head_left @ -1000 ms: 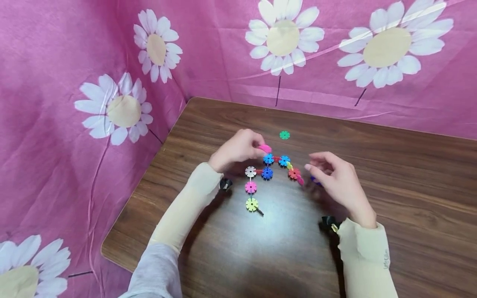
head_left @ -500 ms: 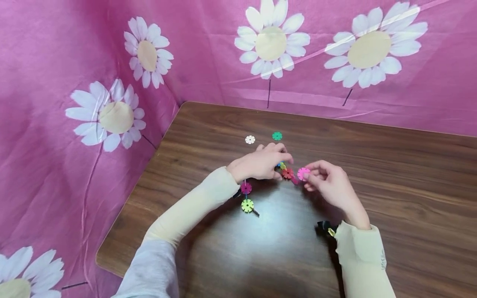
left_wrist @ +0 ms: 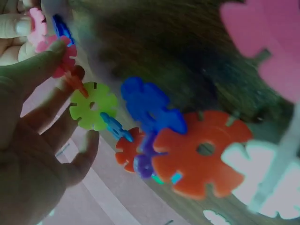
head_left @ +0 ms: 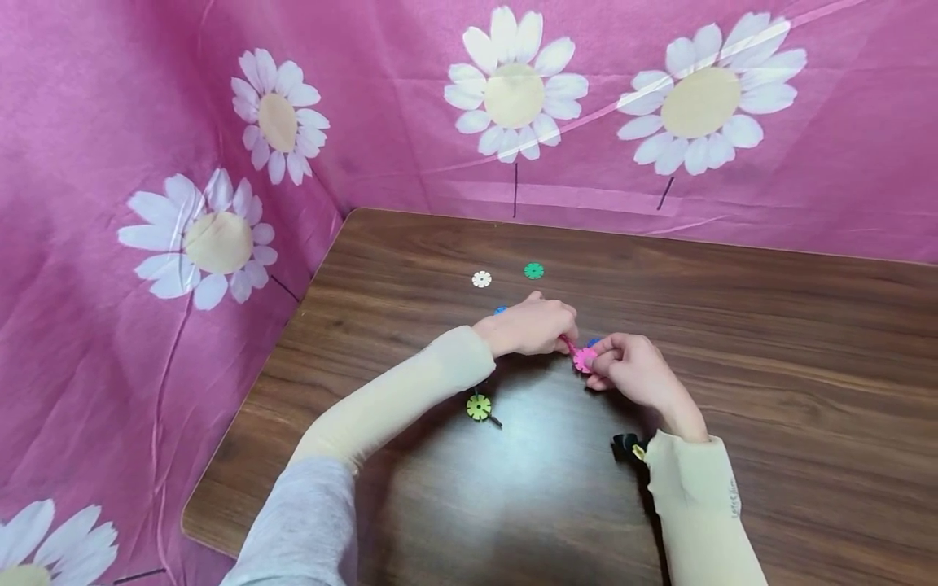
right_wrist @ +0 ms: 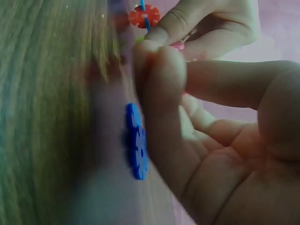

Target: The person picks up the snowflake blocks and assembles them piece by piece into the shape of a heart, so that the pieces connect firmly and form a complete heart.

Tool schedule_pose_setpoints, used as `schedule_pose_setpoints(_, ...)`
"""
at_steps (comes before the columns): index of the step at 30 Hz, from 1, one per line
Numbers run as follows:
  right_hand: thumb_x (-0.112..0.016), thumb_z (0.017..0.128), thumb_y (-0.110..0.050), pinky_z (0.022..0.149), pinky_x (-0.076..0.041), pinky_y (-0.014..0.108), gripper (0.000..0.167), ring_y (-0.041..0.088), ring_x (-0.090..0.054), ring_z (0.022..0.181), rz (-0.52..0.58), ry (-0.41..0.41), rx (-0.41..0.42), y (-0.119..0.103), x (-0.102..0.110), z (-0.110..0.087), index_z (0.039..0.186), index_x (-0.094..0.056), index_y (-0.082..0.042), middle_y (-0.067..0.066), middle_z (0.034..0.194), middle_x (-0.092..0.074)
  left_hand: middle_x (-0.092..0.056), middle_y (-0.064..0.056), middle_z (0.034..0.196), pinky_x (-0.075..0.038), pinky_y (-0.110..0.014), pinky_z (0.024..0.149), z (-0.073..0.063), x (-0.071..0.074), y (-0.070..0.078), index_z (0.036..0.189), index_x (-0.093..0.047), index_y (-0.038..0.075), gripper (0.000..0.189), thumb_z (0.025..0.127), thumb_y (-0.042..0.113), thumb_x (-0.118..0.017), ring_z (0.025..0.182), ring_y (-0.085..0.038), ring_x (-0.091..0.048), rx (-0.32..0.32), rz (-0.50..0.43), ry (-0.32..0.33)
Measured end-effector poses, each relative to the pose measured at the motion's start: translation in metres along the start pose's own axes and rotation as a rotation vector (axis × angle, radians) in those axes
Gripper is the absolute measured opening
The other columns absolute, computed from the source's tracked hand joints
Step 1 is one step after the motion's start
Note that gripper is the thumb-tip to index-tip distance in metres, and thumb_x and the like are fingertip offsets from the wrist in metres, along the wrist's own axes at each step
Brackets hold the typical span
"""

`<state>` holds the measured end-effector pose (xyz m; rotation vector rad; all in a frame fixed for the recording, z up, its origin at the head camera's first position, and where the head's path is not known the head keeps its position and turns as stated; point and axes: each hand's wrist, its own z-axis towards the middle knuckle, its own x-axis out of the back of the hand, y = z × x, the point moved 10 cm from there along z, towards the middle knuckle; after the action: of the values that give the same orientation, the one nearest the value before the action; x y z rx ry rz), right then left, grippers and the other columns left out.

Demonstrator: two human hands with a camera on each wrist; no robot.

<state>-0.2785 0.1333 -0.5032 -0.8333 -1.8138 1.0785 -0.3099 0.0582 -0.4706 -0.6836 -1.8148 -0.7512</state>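
My left hand (head_left: 533, 325) pinches the end of a chain of slotted plastic snowflake discs, its thumb on a pink end disc (left_wrist: 70, 54). My right hand (head_left: 636, 370) holds another pink disc (head_left: 584, 360) between thumb and fingers, edge against that end disc. Whether the slots interlock, I cannot tell. In the left wrist view, a lime disc (left_wrist: 101, 112), a blue disc (left_wrist: 152, 110) and an orange disc (left_wrist: 206, 154) belong to the chain. From the head, the left hand and sleeve hide most of it. Its lime near end (head_left: 479, 408) shows, with a dark disc (head_left: 495, 422) on edge.
A loose blue disc (right_wrist: 139, 145) lies on the wooden table (head_left: 806, 391) just behind the right hand. Farther back lie a white disc (head_left: 481, 279) and a green disc (head_left: 534, 270). A pink flowered cloth (head_left: 396, 122) hangs behind the table.
The pink disc, first in my left hand, is now in my right. My left hand has moved right to the chain's end, and the right hand has brought the disc against it.
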Motion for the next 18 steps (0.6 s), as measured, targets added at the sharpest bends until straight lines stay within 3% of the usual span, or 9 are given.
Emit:
schedule_pose_setpoints(6, -0.053, 0.092, 0.000, 0.064, -0.060, 0.029, 0.022, 0.013, -0.069, 0.064, 0.090, 0.019, -0.002, 0.000, -0.001, 0.002, 0.107, -0.053, 0.017, 0.012, 0.077, -0.069, -0.066, 0.004, 0.092, -0.049, -0.020, 0.078, -0.002, 0.007, 0.000, 0.092, -0.072, 0.015, 0.009, 0.092, 0.021, -0.066, 0.085, -0.007, -0.058, -0.061, -0.086, 0.039)
schedule_pose_setpoints(11, -0.052, 0.092, 0.001, 0.065, -0.060, 0.029, 0.025, 0.011, -0.069, 0.063, 0.203, 0.037, -0.007, 0.002, -0.003, 0.003, 0.109, -0.050, 0.019, 0.010, 0.077, -0.069, -0.068, 0.003, 0.096, -0.049, -0.017, 0.083, -0.005, 0.009, 0.003, 0.097, -0.074, 0.014, 0.012, 0.095, 0.016, -0.062, 0.090, -0.008, -0.060, -0.106, -0.075, 0.053)
schedule_pose_setpoints(18, -0.051, 0.091, 0.005, 0.066, -0.060, 0.028, 0.024, 0.008, -0.067, 0.061, 0.309, 0.058, -0.038, 0.007, -0.004, 0.005, 0.109, -0.049, 0.020, 0.004, 0.077, -0.067, -0.071, 0.004, 0.094, -0.050, -0.016, 0.084, -0.009, 0.016, 0.009, 0.095, -0.076, 0.012, 0.015, 0.094, 0.011, -0.061, 0.089, -0.007, -0.065, -0.180, -0.073, 0.121)
